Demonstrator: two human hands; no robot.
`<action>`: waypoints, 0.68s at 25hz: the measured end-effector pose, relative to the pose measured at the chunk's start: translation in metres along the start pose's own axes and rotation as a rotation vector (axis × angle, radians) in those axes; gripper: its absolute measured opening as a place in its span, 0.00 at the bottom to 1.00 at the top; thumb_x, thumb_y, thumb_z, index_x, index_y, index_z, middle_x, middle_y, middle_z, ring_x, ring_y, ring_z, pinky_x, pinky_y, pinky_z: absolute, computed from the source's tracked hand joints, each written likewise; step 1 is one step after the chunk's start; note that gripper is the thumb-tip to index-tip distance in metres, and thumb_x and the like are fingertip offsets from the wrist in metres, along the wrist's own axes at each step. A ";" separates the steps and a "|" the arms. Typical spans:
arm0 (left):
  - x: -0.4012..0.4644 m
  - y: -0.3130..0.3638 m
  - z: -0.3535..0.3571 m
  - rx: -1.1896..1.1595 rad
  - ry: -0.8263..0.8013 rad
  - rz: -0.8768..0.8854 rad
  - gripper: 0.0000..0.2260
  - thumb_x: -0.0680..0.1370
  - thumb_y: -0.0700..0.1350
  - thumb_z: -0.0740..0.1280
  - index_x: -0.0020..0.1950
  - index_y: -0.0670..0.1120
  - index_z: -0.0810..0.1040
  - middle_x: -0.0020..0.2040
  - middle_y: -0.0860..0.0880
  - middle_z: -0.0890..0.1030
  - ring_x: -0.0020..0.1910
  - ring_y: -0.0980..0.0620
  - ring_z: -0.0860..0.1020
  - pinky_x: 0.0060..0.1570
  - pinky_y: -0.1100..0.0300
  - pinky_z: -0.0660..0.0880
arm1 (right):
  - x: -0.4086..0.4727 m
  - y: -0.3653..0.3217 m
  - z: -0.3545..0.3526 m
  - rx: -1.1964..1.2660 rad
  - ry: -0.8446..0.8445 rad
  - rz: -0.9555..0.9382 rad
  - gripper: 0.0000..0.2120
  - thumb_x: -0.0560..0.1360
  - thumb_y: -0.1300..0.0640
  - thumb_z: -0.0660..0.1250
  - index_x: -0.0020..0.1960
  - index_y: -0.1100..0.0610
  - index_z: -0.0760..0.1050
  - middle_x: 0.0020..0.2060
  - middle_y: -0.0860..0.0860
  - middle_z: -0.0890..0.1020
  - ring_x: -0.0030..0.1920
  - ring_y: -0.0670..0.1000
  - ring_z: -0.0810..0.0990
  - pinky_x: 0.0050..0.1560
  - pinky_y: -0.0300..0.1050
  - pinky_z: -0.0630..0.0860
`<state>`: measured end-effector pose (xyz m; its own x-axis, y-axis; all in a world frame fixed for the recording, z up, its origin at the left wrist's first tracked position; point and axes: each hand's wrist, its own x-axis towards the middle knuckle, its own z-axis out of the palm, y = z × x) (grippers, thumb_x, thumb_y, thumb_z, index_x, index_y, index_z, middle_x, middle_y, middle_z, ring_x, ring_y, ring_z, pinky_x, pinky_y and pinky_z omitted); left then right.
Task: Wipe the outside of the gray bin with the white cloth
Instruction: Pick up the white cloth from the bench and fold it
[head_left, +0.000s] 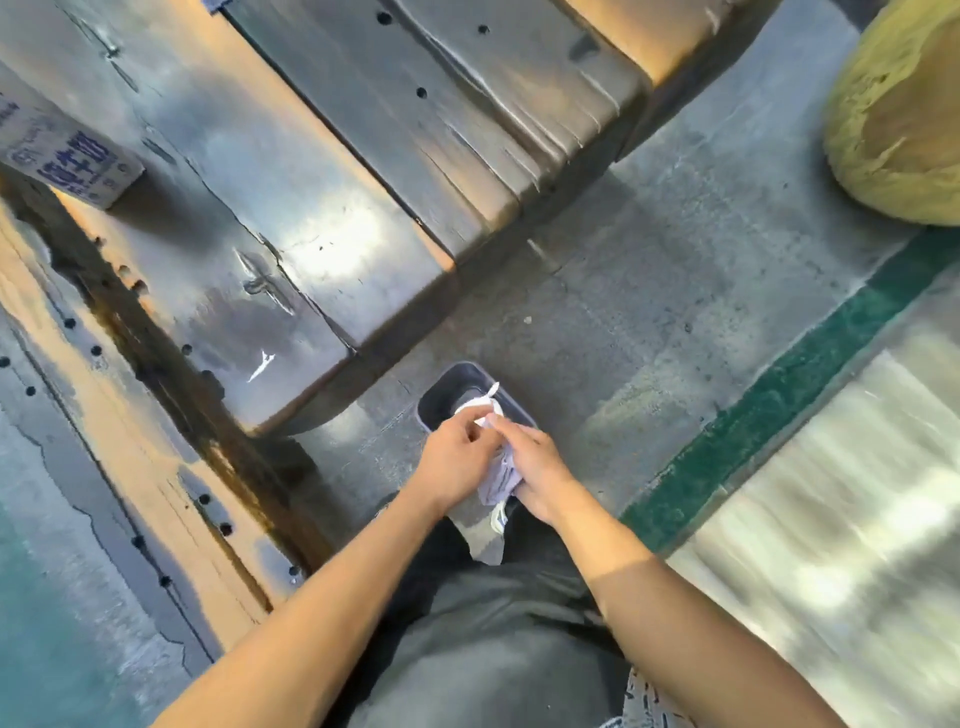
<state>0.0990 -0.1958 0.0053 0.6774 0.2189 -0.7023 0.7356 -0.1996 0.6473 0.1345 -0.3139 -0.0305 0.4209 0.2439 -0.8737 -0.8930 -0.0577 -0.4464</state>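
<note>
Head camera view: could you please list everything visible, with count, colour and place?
gray bin: one, dark gray, on the floor beside the bench, ahead of the hands
white cloth: one, white, held between both hands over the bin
wooden bench: one, dark glossy brown, upper left
carton: one, white with blue print, on the bench, far left
rock: one, yellowish, upper right
floor stripe: one, green, right
left hand: one, pinching the cloth
right hand: one, gripping the cloth
</note>
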 end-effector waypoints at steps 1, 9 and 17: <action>-0.003 -0.004 0.004 -0.010 -0.034 0.021 0.15 0.80 0.48 0.64 0.66 0.50 0.79 0.43 0.50 0.86 0.37 0.56 0.81 0.43 0.58 0.77 | -0.001 0.009 -0.006 0.077 -0.006 0.044 0.15 0.79 0.52 0.70 0.58 0.63 0.82 0.52 0.62 0.86 0.54 0.60 0.85 0.58 0.55 0.80; -0.019 -0.080 0.004 -0.136 -0.003 0.133 0.08 0.81 0.36 0.68 0.60 0.39 0.77 0.38 0.41 0.79 0.32 0.51 0.77 0.33 0.57 0.78 | -0.008 0.107 -0.020 0.534 -0.040 -0.076 0.16 0.79 0.66 0.61 0.65 0.62 0.77 0.55 0.64 0.83 0.52 0.62 0.84 0.55 0.58 0.80; -0.005 -0.142 0.023 -0.200 -0.313 -0.238 0.15 0.83 0.50 0.68 0.57 0.37 0.82 0.51 0.42 0.85 0.48 0.45 0.83 0.44 0.54 0.81 | -0.018 0.204 -0.016 0.544 -0.044 -0.142 0.24 0.73 0.66 0.60 0.67 0.54 0.77 0.61 0.60 0.82 0.60 0.61 0.80 0.63 0.59 0.74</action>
<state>-0.0088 -0.1911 -0.0895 0.4793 -0.0699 -0.8749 0.8774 0.0170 0.4794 -0.0528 -0.3458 -0.1092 0.5465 0.2532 -0.7983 -0.7863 0.4833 -0.3850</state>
